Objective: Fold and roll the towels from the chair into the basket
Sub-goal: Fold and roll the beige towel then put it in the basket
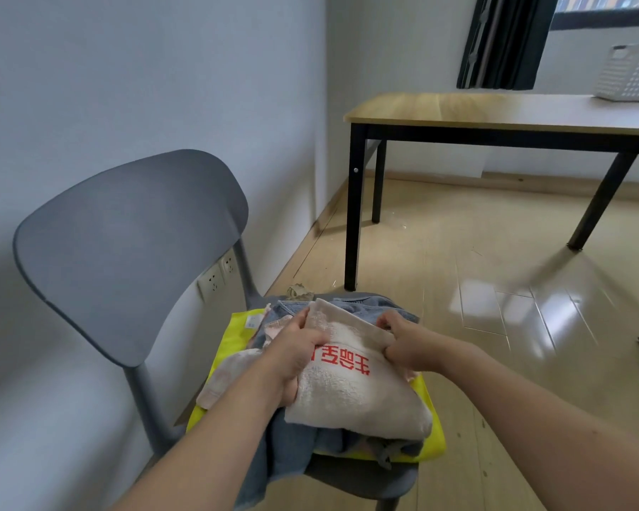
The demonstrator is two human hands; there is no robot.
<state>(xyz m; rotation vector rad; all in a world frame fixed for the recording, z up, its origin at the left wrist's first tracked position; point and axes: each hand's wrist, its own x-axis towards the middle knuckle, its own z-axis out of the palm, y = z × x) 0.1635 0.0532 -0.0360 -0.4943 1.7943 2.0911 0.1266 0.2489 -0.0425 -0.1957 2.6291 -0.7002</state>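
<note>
A pile of towels lies on the seat of a grey chair [126, 252]. On top is a cream towel with red characters [351, 396]. My left hand [296, 352] grips its left edge, and my right hand [403, 341] pinches its right edge with curled fingers. Under it lie a blue-grey towel [292, 451], a pinkish towel [222, 378] and a yellow one [233, 337]. A white basket [631, 71] stands far off on the wooden table [495, 108] at the upper right.
The chair stands against a pale wall with sockets [216, 278] behind it. The table's black legs [355, 215] rise just beyond the chair. Glossy wooden floor [495, 289] spreads to the right. A dark curtain [502, 38] hangs by the window.
</note>
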